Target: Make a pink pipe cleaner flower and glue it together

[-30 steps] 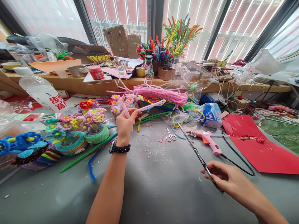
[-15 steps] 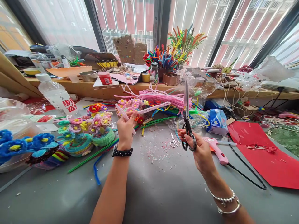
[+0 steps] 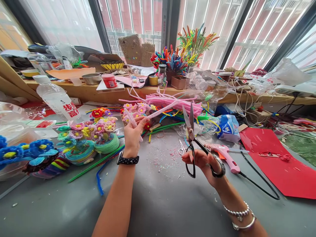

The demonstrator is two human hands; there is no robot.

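My left hand (image 3: 133, 135) is closed around light pink pipe cleaners (image 3: 163, 110); one end stretches out to the right and other ends stick up to the left. In my right hand (image 3: 207, 166) is a pair of black-handled scissors (image 3: 190, 131), its blades parted and pointing up, fingers through the spread handle loops. The tip of the pink stem lies close to the left of the blades, with a gap that I cannot judge. Behind both hands is a thick bundle of pink pipe cleaners (image 3: 177, 103).
Pipe-cleaner flower pots (image 3: 107, 144) crowd the left, near a water bottle (image 3: 55, 98). Small scissors (image 3: 182, 146) lie among clippings mid-table. To the right are a pink glue gun (image 3: 228, 158) with its cord and red card sheets (image 3: 278, 161). A cluttered ledge (image 3: 138, 92) runs behind.
The scissors have gone from closed to spread, blades and handles apart, and tilted left as my right hand's fingers spread. My left hand keeps its hold on the pink pipe cleaners.
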